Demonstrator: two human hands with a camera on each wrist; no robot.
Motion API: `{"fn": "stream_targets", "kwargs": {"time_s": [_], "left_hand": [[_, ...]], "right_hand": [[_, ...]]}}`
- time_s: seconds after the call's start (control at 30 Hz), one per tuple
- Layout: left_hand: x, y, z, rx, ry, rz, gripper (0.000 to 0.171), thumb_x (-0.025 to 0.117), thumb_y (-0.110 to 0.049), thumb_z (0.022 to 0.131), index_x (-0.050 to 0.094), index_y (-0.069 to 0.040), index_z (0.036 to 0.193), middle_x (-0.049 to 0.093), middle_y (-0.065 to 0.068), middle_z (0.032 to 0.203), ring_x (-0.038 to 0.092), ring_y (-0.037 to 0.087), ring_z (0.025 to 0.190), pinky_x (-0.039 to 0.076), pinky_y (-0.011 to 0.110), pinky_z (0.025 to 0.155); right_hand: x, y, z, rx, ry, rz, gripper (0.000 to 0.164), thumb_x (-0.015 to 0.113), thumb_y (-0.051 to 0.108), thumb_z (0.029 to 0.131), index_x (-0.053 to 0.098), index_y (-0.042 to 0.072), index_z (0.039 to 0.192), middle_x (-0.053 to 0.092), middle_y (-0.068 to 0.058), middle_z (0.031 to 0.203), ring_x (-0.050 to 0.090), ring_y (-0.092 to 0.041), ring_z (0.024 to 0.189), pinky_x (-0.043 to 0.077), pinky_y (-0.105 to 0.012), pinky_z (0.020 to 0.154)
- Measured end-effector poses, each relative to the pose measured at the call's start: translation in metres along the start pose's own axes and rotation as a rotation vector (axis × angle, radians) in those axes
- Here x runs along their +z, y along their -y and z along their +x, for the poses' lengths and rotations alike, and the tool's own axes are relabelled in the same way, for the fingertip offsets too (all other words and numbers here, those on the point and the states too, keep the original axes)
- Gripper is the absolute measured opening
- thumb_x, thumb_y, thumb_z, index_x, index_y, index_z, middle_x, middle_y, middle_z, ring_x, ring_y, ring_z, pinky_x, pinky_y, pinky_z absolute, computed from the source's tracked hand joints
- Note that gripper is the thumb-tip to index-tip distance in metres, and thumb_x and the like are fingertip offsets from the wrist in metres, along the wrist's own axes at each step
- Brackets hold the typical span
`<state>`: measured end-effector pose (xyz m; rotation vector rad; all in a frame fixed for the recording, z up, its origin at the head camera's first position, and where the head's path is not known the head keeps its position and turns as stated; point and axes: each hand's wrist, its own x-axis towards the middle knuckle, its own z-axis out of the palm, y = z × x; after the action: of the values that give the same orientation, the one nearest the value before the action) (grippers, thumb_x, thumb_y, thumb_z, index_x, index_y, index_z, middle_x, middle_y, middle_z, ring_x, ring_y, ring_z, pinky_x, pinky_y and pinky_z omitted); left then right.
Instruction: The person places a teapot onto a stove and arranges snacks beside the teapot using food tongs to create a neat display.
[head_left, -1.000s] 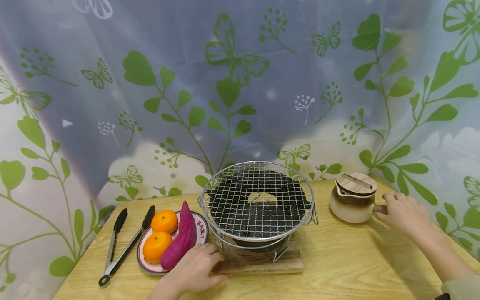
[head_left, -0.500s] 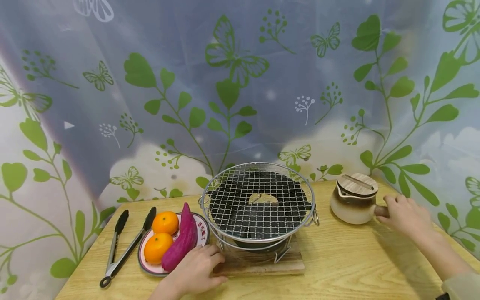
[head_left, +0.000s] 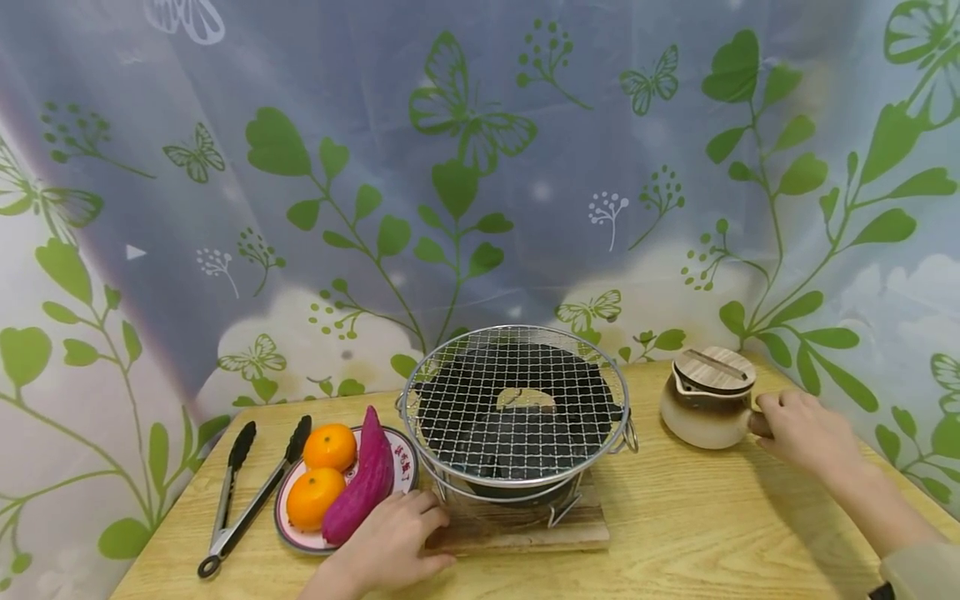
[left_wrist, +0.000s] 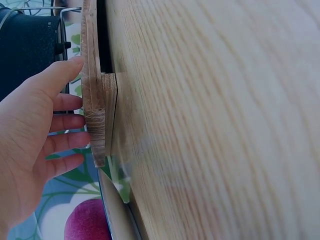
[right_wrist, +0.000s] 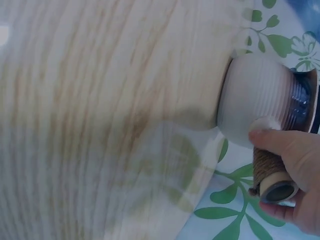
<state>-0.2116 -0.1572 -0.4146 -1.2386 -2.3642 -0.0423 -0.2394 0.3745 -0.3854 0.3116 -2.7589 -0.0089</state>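
My left hand (head_left: 386, 537) touches the left end of a wooden board (head_left: 532, 540). Its fingers are loosely extended, and the thumb tip meets the board's edge in the left wrist view. On that board stands a black charcoal stove under a round wire grill rack (head_left: 517, 408). At the right, my right hand (head_left: 810, 433) grips the side handle of a brown-and-cream ceramic teapot (head_left: 701, 421) with a wooden lid (head_left: 716, 369). Cord wraps this handle (right_wrist: 267, 162) in the right wrist view, with the thumb near the pot's body. The teapot stands upright on the table.
Beside my left hand, a plate (head_left: 405, 467) bears two oranges (head_left: 318, 497) and a purple sweet potato (head_left: 367, 483). Black-tipped tongs (head_left: 251, 512) lie spread at the far left. A leaf-patterned curtain (head_left: 480, 225) hangs close behind the table (head_left: 675, 533).
My right hand has moved slightly left along the teapot's handle, covering more of it. The left hand stays at the board, and the teapot stands where it was.
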Motion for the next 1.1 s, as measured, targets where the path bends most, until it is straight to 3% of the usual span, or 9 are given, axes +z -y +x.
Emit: {"fn": "stream_targets", "kwargs": {"time_s": [0.4,0.47,0.53,0.63,0.87,1.1], "left_hand": [[0.001,0.0,0.0,0.002,-0.003,0.004,0.033,0.071,-0.047,0.072,0.066,-0.017,0.086,0.058,-0.006,0.086,0.054,0.012,0.077,0.044,0.029,0.069],[0.001,0.0,0.0,0.002,-0.009,0.007,0.033,0.072,-0.047,0.071,0.066,-0.018,0.085,0.058,-0.006,0.086,0.053,0.012,0.077,0.044,0.029,0.069],[0.002,0.0,0.0,0.002,-0.013,0.008,0.033,0.072,-0.047,0.07,0.066,-0.018,0.085,0.057,-0.006,0.085,0.053,0.012,0.076,0.044,0.028,0.069],[0.003,0.0,0.0,0.001,-0.013,0.005,0.033,0.072,-0.047,0.07,0.065,-0.018,0.085,0.057,-0.007,0.085,0.053,0.011,0.077,0.044,0.028,0.069],[0.003,0.001,0.0,-0.004,-0.002,0.004,0.032,0.072,-0.047,0.071,0.066,-0.019,0.085,0.057,-0.007,0.085,0.053,0.011,0.077,0.044,0.028,0.069],[0.001,0.0,0.001,-0.003,0.006,0.004,0.032,0.071,-0.047,0.072,0.065,-0.018,0.085,0.057,-0.007,0.086,0.053,0.012,0.077,0.044,0.028,0.069]], "right_hand": [[0.016,-0.007,0.001,-0.221,-0.2,-0.189,0.045,0.083,0.017,0.063,0.045,0.003,0.081,0.041,-0.009,0.071,0.047,-0.03,0.063,0.043,-0.04,0.045],[0.018,-0.009,0.002,-0.25,-0.236,-0.195,0.04,0.068,0.036,0.083,0.044,0.003,0.079,0.04,-0.01,0.07,0.046,-0.03,0.061,0.042,-0.04,0.044],[0.021,-0.01,0.003,-0.285,-0.298,-0.203,0.048,0.04,0.048,0.095,0.043,0.004,0.077,0.038,-0.009,0.068,0.044,-0.029,0.058,0.039,-0.038,0.041],[0.023,-0.011,0.004,-0.346,-0.404,-0.212,0.067,-0.005,0.051,0.092,0.04,0.005,0.074,0.035,-0.008,0.066,0.04,-0.027,0.054,0.034,-0.036,0.038],[0.023,-0.009,0.006,-0.429,-0.512,-0.229,0.058,0.003,0.042,0.098,0.038,0.005,0.072,0.031,-0.007,0.063,0.035,-0.024,0.05,0.03,-0.034,0.039],[0.026,-0.007,0.006,-0.424,-0.594,-0.214,0.05,0.011,0.036,0.1,0.037,0.004,0.072,0.03,-0.008,0.061,0.033,-0.026,0.047,0.024,-0.031,0.033]]}}
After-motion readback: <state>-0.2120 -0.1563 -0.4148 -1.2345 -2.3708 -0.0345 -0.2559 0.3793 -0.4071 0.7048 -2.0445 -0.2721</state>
